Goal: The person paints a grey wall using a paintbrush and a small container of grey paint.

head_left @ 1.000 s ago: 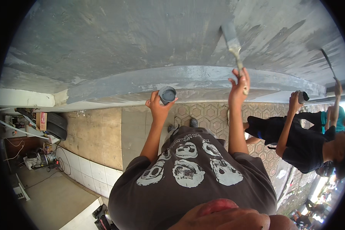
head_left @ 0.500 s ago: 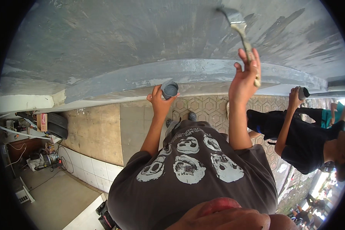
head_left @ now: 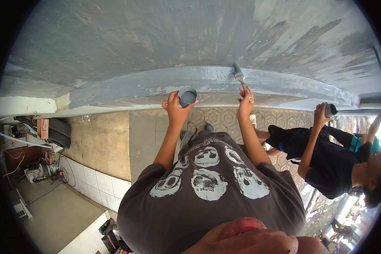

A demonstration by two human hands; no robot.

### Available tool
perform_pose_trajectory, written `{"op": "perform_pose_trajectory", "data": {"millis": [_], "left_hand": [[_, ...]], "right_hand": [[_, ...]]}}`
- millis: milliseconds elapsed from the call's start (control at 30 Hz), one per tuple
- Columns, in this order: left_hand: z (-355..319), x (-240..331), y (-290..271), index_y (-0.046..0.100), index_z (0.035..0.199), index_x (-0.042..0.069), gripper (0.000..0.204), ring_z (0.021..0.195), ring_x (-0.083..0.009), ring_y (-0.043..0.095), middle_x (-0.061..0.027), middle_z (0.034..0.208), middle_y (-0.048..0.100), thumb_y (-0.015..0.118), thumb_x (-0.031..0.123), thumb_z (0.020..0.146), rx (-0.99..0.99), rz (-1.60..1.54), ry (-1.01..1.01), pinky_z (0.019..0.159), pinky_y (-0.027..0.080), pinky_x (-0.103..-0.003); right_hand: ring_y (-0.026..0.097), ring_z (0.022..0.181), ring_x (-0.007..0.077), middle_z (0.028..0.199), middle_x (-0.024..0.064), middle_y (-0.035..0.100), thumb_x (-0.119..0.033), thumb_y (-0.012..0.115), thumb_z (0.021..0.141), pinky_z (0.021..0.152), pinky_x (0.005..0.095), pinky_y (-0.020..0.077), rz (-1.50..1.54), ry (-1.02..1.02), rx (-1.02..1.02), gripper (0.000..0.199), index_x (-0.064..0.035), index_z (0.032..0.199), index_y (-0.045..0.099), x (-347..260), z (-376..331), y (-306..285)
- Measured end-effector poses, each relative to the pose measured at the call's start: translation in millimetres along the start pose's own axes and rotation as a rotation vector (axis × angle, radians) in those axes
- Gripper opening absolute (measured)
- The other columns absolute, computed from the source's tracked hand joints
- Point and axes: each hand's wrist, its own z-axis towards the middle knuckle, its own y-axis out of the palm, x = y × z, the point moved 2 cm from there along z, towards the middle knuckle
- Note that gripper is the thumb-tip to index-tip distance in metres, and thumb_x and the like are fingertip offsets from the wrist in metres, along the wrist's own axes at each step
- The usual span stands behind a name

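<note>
My left hand is wrapped round a small cup with grey paint in it, held just in front of the wall's ledge. In my right hand is a paintbrush, gripped by its handle. The brush's bristles lie against the lower part of the grey wall, close to where it meets the pale grey ledge. The wall's paint is streaky, with darker strokes at the upper right.
At the right a co-worker in dark clothes holds a dark cup near the wall. Patterned paving lies below the ledge. Tyres, a cardboard box and cables are at the left, beside a white tiled low wall.
My right hand has come down and to the left with the paintbrush, from high on the wall to just above the ledge. The cup in my left hand has hardly moved.
</note>
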Motion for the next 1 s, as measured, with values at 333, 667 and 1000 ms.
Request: {"op": "perform_pose_trajectory", "data": {"millis": [333,667,1000], "left_hand": [[6.2,-1.9,1.5,0.073,0.107,0.007,0.06,0.103,-0.0167,0.06,-0.0018,0.116,0.066,0.094,0.047,0.067,0.034,-0.021,0.019,0.091,0.026,-0.041],[5.5,-2.8,2.0,0.073,0.107,0.007,0.059,0.103,-0.0167,0.06,-0.0014,0.116,0.066,0.093,0.046,0.067,0.056,-0.026,0.025,0.091,0.027,-0.041],[-2.4,-14.8,-5.4,0.072,0.108,0.006,0.061,0.104,-0.0183,0.06,-0.0035,0.118,0.066,0.093,0.047,0.067,0.038,0.001,-0.037,0.094,0.027,-0.043]], "right_hand": [[0.061,0.109,0.0175,0.125,0.0188,0.07,-0.03,0.042,0.11,0.086,0.0312,0.0489,0.341,-0.373,-0.124,0.048,-0.0007,0.148,0.047,-219.9,-62.5,63.8],[0.063,0.108,0.0198,0.14,0.0202,0.062,-0.03,0.047,0.111,0.083,0.0327,0.0539,0.289,-0.353,-0.207,0.051,-0.0025,0.153,0.041,-106.0,-33.0,57.1],[0.063,0.103,0.0138,0.119,0.012,0.073,-0.025,0.046,0.108,0.083,0.0299,0.0497,0.083,0.044,-0.125,0.043,-0.0031,0.145,0.05,-56.1,-20.5,62.4]]}}
